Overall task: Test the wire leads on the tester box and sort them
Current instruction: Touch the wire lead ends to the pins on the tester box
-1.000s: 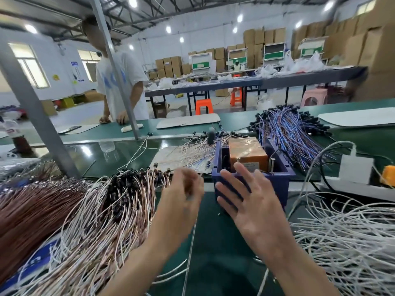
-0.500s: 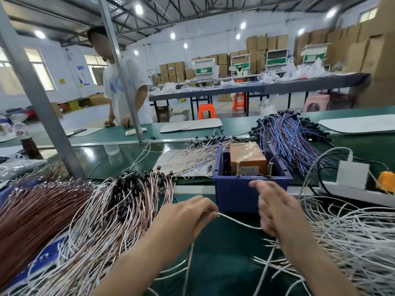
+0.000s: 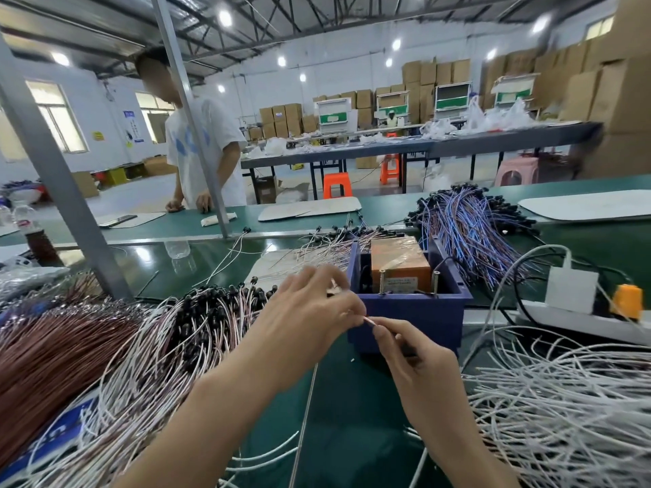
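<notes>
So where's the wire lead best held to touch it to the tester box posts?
Pinch the wire lead just behind its tip, coming from the near side over the tester box wall. The lead is thin and limp, its tail hanging down, and the posts stand upright inside.

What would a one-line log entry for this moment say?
left hand: pinches wire | right hand: pinches same wire | where: in front of blue box | stage: wire not yet on box

Factory floor: stacked cartons [image 3: 436,73], long workbenches [image 3: 422,147], wire bundles [image 3: 468,223].
</notes>
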Motion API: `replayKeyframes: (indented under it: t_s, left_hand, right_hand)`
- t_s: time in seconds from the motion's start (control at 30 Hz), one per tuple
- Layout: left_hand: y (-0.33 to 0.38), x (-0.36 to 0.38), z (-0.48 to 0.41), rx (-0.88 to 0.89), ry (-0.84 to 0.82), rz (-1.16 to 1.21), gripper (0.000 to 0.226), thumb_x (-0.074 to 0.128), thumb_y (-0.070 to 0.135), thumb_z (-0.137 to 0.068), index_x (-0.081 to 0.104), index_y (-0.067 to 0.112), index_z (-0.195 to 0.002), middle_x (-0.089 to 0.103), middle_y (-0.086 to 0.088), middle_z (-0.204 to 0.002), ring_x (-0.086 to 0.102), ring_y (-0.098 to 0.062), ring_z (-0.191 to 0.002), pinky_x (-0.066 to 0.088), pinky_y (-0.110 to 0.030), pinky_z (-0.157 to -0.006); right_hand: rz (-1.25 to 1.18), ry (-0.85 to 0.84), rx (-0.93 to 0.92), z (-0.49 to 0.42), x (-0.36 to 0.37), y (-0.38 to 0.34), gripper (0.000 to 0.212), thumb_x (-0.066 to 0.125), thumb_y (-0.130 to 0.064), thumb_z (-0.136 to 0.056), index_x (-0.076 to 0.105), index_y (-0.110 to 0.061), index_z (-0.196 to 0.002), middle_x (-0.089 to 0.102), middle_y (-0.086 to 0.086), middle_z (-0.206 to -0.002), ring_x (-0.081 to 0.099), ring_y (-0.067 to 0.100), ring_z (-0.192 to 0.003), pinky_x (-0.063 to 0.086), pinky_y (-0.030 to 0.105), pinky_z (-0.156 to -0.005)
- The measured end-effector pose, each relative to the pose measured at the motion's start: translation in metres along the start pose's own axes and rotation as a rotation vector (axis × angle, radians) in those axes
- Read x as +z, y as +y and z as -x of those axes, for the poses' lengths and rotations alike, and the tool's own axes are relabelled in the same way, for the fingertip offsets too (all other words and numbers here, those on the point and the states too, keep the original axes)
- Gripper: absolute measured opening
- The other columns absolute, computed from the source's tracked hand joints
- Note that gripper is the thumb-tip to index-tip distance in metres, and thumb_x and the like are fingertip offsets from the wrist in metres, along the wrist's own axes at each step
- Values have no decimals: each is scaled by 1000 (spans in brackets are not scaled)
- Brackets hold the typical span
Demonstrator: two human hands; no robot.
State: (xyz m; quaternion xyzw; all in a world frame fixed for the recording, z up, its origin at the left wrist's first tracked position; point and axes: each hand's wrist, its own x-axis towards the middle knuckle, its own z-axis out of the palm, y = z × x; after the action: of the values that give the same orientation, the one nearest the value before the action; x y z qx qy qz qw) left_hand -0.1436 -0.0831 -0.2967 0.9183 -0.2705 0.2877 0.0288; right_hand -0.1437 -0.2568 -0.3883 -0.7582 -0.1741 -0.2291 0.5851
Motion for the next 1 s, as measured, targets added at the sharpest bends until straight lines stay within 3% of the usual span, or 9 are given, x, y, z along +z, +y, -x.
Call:
replayKeyframes:
  t_s: [0.1,0.2,0.3,0.4,0.47,0.57,0.7,0.8,1.0]
  left_hand:
    - [16,7,13,-245,328,264,17,54,38,-100,68,28,-101,57,10,-95,53,-4,-84,43,-16,-67]
    - [27,14,7,-829,273,953,33,44,47,-103,63,24,-90,69,3,-82,59,-3,-61,47,-18,-53]
    - [19,17,-8,-1239,148,1610,31,44,36,-106,53,12,-88,75,-15,-102,69,-21,-76,61,-36,-58]
    - [9,14,-18,-1215,264,2009,24,40,24,-108,48,11,-90,75,-16,-103,73,-29,-88,62,-41,-76]
    - [2,12,-21,-1215,360,2095,24,41,18,-107,55,4,-92,75,-10,-86,75,-25,-79,62,-40,-77]
    - [-2,18,-22,-1249,437,2102,28,47,16,-105,58,4,-83,66,-3,-65,69,-15,-58,62,-31,-63]
    - [5,38,-10,-1277,451,2104,28,47,22,-105,57,13,-81,58,1,-64,60,-12,-52,57,-30,-67]
    - [14,53,-5,-1267,507,2079,21,49,27,-105,56,18,-87,57,3,-63,57,-11,-49,55,-25,-52]
    - [40,85,3,-1019,469,1817,19,52,30,-101,57,17,-89,45,0,-64,50,-16,-52,45,-28,-50]
  right_hand:
    - [37,108,-12,1,-3,3,18,51,-51,-95,65,-49,-106,57,-9,-65,41,6,-47,30,13,-46]
    - [21,170,-15,1,-5,3,17,50,-51,-96,65,-51,-104,56,-7,-65,41,6,-47,31,20,-43]
    - [68,172,-29,2,-5,3,15,51,-49,-96,65,-48,-102,58,-8,-65,45,9,-47,35,20,-44]
    - [86,159,-43,3,-4,2,15,52,-48,-96,66,-46,-103,61,-8,-67,48,9,-49,35,14,-46]
    - [82,153,-31,3,-3,3,16,52,-47,-96,67,-44,-102,61,-7,-66,47,8,-48,34,13,-46]
    - [72,164,-31,5,-1,2,16,52,-47,-97,67,-43,-102,58,-9,-63,43,6,-47,30,11,-47]
    - [4,216,6,7,3,0,21,46,-55,-98,64,-46,-100,54,-7,-59,41,3,-47,29,13,-44]
    - [-58,254,79,6,4,0,29,43,-61,-94,64,-43,-102,55,-8,-60,42,2,-49,31,13,-46]
    - [-81,354,171,3,2,4,29,41,-63,-97,63,-44,-101,57,-13,-61,42,3,-48,31,14,-45]
